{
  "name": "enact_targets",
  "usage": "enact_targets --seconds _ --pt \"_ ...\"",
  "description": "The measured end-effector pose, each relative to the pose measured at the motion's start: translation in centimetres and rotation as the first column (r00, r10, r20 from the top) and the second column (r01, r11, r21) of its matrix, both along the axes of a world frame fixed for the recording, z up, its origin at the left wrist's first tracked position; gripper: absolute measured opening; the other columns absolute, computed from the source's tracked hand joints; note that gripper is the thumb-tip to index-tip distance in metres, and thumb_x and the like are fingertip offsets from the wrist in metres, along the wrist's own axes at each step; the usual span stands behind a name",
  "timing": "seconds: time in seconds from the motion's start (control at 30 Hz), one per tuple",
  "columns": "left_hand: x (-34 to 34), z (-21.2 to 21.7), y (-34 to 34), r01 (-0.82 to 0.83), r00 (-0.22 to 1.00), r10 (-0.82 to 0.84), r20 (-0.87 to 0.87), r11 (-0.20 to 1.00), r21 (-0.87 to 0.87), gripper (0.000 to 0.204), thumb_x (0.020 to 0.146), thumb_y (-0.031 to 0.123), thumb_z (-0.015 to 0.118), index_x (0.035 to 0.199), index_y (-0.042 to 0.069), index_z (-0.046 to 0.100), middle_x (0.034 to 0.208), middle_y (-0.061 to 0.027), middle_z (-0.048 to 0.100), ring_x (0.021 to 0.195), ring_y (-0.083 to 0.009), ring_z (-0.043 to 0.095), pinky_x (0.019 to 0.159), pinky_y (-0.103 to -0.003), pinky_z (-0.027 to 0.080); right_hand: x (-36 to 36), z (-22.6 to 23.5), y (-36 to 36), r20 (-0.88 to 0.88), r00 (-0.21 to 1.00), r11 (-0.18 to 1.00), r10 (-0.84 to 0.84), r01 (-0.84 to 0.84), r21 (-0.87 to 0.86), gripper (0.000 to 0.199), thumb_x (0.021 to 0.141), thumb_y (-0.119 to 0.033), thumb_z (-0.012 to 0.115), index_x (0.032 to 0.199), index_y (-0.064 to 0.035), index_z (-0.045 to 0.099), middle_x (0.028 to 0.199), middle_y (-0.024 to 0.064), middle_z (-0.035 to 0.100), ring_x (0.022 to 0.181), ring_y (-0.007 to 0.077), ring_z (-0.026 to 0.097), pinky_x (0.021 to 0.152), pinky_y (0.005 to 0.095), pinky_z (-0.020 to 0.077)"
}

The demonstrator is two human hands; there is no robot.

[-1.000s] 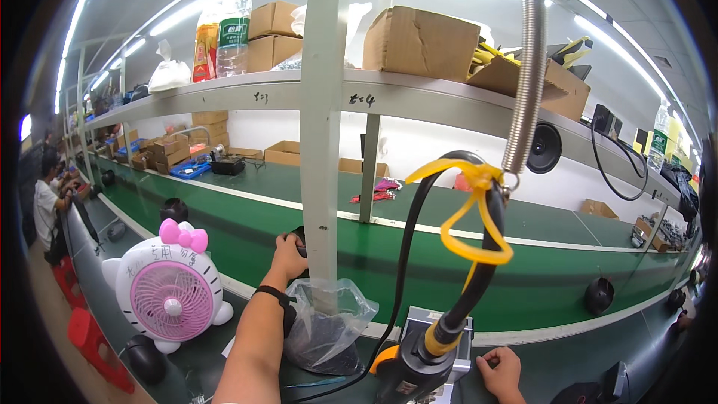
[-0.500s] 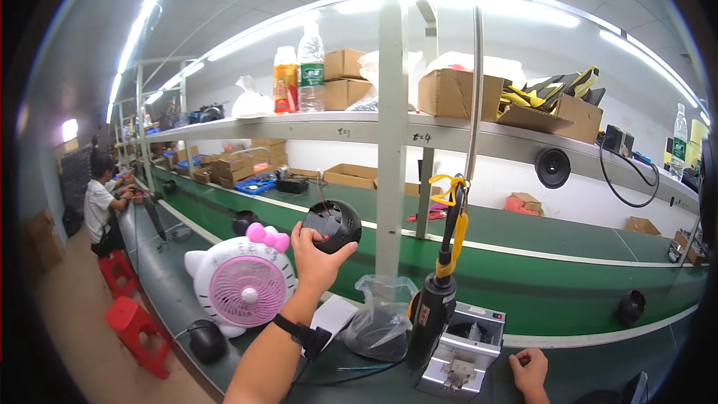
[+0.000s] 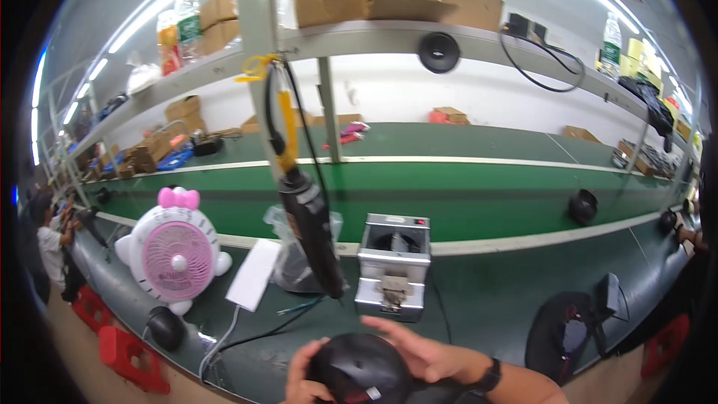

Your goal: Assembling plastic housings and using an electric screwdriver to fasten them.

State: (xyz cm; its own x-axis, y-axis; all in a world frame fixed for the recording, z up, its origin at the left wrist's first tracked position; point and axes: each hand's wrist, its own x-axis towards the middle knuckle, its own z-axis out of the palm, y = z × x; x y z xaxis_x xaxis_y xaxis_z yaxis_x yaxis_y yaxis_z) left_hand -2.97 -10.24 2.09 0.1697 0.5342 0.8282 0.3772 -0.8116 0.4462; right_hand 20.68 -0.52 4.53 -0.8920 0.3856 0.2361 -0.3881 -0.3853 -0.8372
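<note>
At the lower edge, a black rounded shell (image 3: 360, 374) sits in my left hand (image 3: 303, 375), whose fingers curl round its left side. My right hand (image 3: 428, 355) is at the shell's right side with its fingers stretched and spread; whether it touches the shell I cannot tell. Just beyond my hands stands a small silver screw feeder (image 3: 393, 269). To its left a black electric screwdriver (image 3: 310, 232) hangs tilted from above, its tip low over the bench.
A pink and white fan (image 3: 178, 258), a white power strip (image 3: 254, 275) and a clear plastic bag (image 3: 292, 262) stand to the left. A black part (image 3: 583, 207) rides the green belt (image 3: 479, 213). Black items (image 3: 561, 333) lie at the right. A co-worker (image 3: 56, 239) sits far left.
My left hand has brought the black shell from over the belt down to the lower edge. My right hand has moved left beside it and its fingers have spread. The view has turned right.
</note>
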Motion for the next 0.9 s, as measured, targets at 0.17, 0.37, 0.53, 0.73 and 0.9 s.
enact_targets --seconds 0.17,0.37,0.53,0.73,0.9 --pt "0.6 3.5 1.9 0.137 0.967 -0.207 -0.149 0.915 -0.380 0.057 0.064 0.029 0.096 0.096 0.011 0.053 0.138 -0.0289 0.053 0.124 -0.0376 0.058 0.100 -0.049 0.048 3.1 -2.5 -0.6 0.026 0.997 0.970 -0.077 0.081 -0.229 0.133 0.066 -0.049 0.093 0.161 -0.0104 0.008 0.158 0.0121 0.032 0.145 0.0256 0.035 0.120 0.0406 0.0280" --pt "0.6 10.5 9.1 -0.259 0.916 0.286 0.282 0.957 -0.130 0.056 0.078 0.004 0.077 0.123 0.003 0.042 0.119 -0.0120 0.054 0.105 -0.0212 0.057 0.094 -0.037 0.047 4.7 -3.3 -1.0 0.008 0.715 0.454 -0.699 0.434 0.778 0.109 0.063 -0.038 0.097 0.151 -0.0115 0.038 0.154 0.0217 0.031 0.140 0.0350 0.041 0.115 0.0460 0.0365" --pt "7.3 13.5 13.0 0.138 0.906 0.050 0.420 0.904 -0.405 0.046 0.095 0.016 0.066 0.132 0.002 0.042 0.094 -0.0070 0.059 0.079 -0.0160 0.062 0.075 -0.031 0.052 3.4 -4.5 -2.3 -0.227 0.640 0.160 -0.734 0.489 0.858 0.096 0.063 -0.044 0.094 0.144 -0.0204 0.049 0.150 0.0282 0.032 0.134 0.0475 0.042 0.111 0.0518 0.0398" --pt "9.6 9.4 17.5 0.390 0.881 -0.261 0.394 0.872 -0.294 0.029 0.102 0.030 0.058 0.104 0.004 0.044 0.060 -0.0043 0.051 0.048 -0.0137 0.052 0.050 -0.029 0.049 3.8 -4.0 -3.0 -0.278 0.594 0.079 -0.755 0.503 0.861 0.103 0.061 -0.057 0.092 0.140 -0.0099 0.046 0.140 0.0261 0.040 0.125 0.0439 0.046 0.104 0.0552 0.0392" --pt "9.3 7.7 17.8 0.403 0.869 -0.213 0.446 0.829 -0.388 0.033 0.103 0.034 0.057 0.106 0.004 0.045 0.060 -0.0040 0.050 0.046 -0.0134 0.051 0.047 -0.030 0.049 3.7 -4.5 -3.3 -0.141 0.598 0.267 -0.789 0.541 0.797 0.113 0.054 -0.058 0.095 0.141 -0.0099 0.043 0.145 0.0289 0.036 0.130 0.0466 0.042 0.107 0.0542 0.0376"
